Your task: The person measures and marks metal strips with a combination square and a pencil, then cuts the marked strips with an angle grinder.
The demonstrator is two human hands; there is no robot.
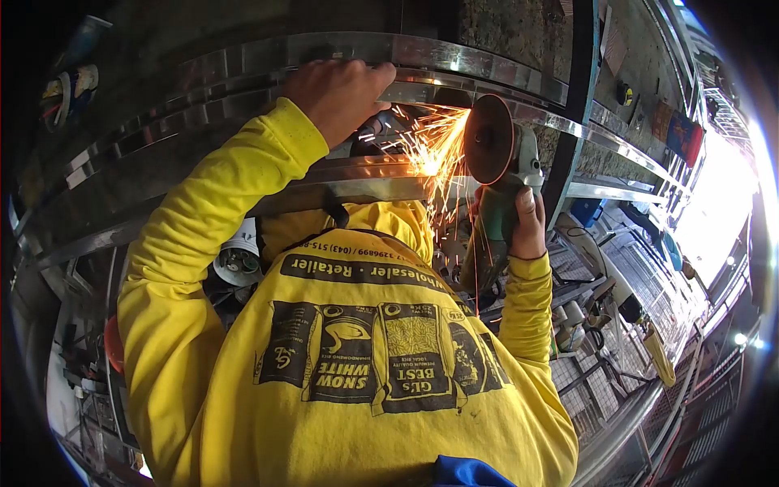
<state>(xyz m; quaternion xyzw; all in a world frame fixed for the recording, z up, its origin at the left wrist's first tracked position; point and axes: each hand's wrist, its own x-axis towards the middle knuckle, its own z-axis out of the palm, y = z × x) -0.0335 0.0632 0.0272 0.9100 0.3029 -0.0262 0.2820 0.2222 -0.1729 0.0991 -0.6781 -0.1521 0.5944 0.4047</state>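
Observation:
An angle grinder (495, 219) with a round reddish-brown disc is gripped by my right hand (527, 223), its fingers wrapped round the body. The disc touches or nearly touches a shiny metal bar (454, 85), and orange sparks (434, 150) spray leftward and down from its edge. On the same metal lengths, left of the disc, rests my left hand (341, 93), its fingers curled over the upper bar. The undersides of those fingers are hidden. Both arms are in yellow sleeves.
A dark upright post (578, 105) stands right of the grinder. Further right are a red and blue item (683, 138) and wire mesh panels (637, 252). A white bucket (238, 256) sits below the bars at left. A yellow tape measure (624, 93) lies at upper right.

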